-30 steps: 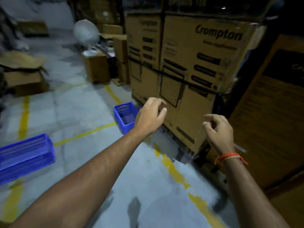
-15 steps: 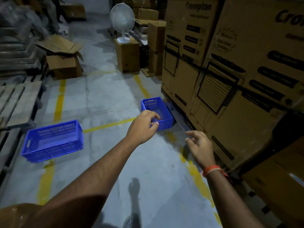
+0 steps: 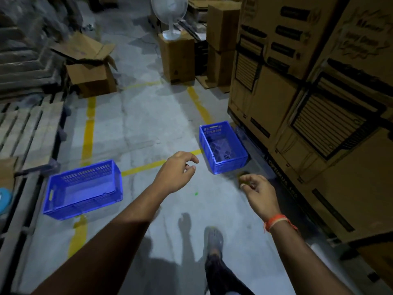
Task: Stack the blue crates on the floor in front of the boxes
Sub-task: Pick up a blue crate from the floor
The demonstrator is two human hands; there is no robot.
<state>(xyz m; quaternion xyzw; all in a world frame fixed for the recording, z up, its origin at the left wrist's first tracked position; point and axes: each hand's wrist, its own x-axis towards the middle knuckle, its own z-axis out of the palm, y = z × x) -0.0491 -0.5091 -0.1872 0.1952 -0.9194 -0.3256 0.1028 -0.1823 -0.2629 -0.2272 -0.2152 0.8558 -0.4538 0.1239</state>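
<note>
Two empty blue crates stand on the concrete floor. The larger blue crate (image 3: 83, 188) is at the left beside a wooden pallet. The smaller blue crate (image 3: 223, 146) sits right against the big stacked cardboard boxes (image 3: 308, 86) on the right. My left hand (image 3: 176, 172) hovers in mid-air between the two crates, fingers loosely curled, holding nothing. My right hand (image 3: 257, 188), with an orange wrist thread, hangs just below the smaller crate, fingers apart and empty. Neither hand touches a crate.
Wooden pallets (image 3: 27, 133) line the left side. An open cardboard box (image 3: 89, 69) lies behind them. A white fan (image 3: 170, 15) stands on a carton at the back. Yellow lines (image 3: 89, 133) mark the floor. My sandalled foot (image 3: 213, 241) is below.
The view has swung left and down, so both crates now sit nearer the middle. Both hands have dropped lower, and the right hand has opened a little.
</note>
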